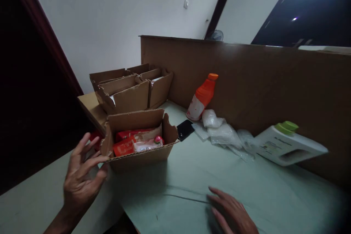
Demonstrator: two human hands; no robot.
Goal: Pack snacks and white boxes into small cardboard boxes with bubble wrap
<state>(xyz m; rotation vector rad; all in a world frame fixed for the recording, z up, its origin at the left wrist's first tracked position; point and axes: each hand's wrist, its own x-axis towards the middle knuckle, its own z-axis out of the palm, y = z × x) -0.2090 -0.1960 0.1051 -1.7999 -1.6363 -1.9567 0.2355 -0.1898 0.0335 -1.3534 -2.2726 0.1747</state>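
Touching the open box [139, 153] at nine o'clock, left hand [82, 179] spread wide; right hand [233, 214] flat on counter [192, 175], empty, cut off by frame edge.

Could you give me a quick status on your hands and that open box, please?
Left hand open, fingers at box corner. Right hand flat on table, empty. Red packs inside box. Phone just behind.

Bare tabletop [192, 175] between hands free; open box [139, 142] blocks left; bottle [202, 97], plastic bags [222, 133] crowd back wall.
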